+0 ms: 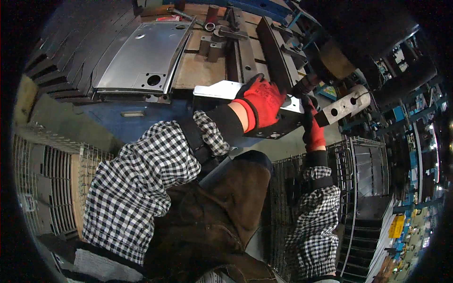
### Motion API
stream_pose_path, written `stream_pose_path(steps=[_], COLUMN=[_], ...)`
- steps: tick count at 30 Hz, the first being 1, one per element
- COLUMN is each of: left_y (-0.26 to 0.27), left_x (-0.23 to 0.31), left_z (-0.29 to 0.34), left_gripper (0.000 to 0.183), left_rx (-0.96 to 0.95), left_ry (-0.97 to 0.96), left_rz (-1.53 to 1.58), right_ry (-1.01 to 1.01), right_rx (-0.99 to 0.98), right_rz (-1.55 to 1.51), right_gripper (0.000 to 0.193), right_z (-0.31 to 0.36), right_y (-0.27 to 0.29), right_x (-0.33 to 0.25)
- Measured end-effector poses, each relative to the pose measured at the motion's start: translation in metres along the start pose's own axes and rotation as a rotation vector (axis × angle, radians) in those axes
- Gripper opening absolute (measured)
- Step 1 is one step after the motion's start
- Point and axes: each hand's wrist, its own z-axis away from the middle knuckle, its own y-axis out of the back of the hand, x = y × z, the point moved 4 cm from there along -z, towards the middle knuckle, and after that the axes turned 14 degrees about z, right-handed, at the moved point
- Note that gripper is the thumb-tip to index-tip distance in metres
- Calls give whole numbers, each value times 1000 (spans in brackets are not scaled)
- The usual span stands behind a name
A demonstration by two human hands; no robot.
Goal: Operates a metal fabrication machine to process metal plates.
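Observation:
A bent sheet-metal part (214,90), with a bright top flange and a dark front face with small holes, lies across the front of the fixture. My left hand (264,104), in a red glove with dark fingertips, is closed over its upper edge, right of the middle. At the right end of the part, my right hand (315,129), also gloved in red, is closed against it. A steel bar with holes (347,106) overlaps that hand's side, and some of its fingers are hidden. Behind the part run long steel rails (246,56) of the fixture.
Stacked flat sheet-metal panels (141,54) with holes lie left of the fixture, beside dark stacked sheets (71,47). A large dark machine head (373,42) overhangs on the right. Wire-mesh baskets (351,188) stand low on both sides. Loose metal tools (211,26) lie at the back.

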Motion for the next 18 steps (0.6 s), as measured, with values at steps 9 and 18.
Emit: stream_pose_path(steps=[9, 18], left_y=[-6, 9], left_x=[0, 11], left_z=[0, 2], left_gripper=[78, 79], left_rx=[-5, -194], left_ry=[-97, 21], left_rz=[-17, -109], right_ry=[-126, -30], right_rx=[120, 48], right_rz=[41, -22], right_gripper=[31, 51], right_z=[-8, -4], right_y=[10, 20], right_x=[47, 60])
